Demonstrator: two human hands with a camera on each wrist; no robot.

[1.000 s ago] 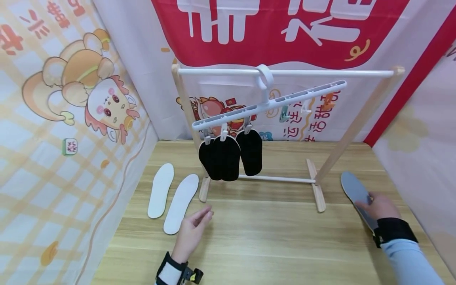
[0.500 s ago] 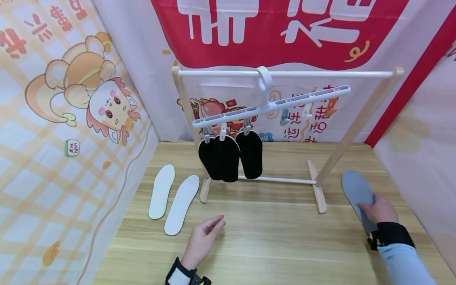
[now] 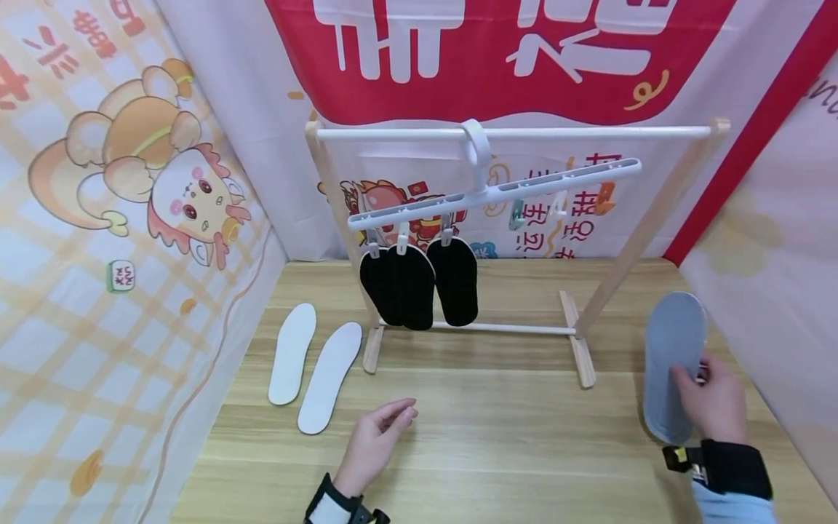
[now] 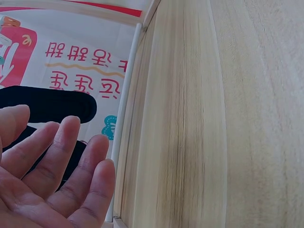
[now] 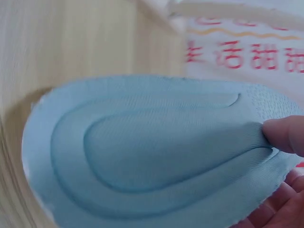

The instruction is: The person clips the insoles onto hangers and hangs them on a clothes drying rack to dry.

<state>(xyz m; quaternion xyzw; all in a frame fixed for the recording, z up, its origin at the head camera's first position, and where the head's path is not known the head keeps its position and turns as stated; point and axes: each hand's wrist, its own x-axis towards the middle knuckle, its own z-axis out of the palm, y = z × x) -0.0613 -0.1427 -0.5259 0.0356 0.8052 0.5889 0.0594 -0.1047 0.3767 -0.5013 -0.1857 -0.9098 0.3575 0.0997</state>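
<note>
My right hand (image 3: 713, 399) pinches a grey-blue insole (image 3: 671, 349) by its side edge, thumb on the top face. Grooved curved lines mark the insole in the right wrist view, and its heel end seems lifted off the table. My left hand (image 3: 377, 444) hovers over the front middle of the table, fingers loosely bent and holding nothing; its palm and fingers fill the lower left of the left wrist view. Several black insoles (image 3: 452, 284) hang from clips on the left half of a white hanger (image 3: 497, 193), which tilts down to the left.
Two white insoles (image 3: 330, 378) lie on the wooden table (image 3: 497, 437) at left. A rack with wooden legs and a white top rod (image 3: 589, 133) carries the hanger. Unused clips, one an orange clip (image 3: 605, 198), hang on the hanger's right half. Printed cloth walls surround the table.
My right hand has lifted the grey-blue insole and turned it more upright, toe end away from me. My left hand has shifted a little to the right, away from the white insoles.
</note>
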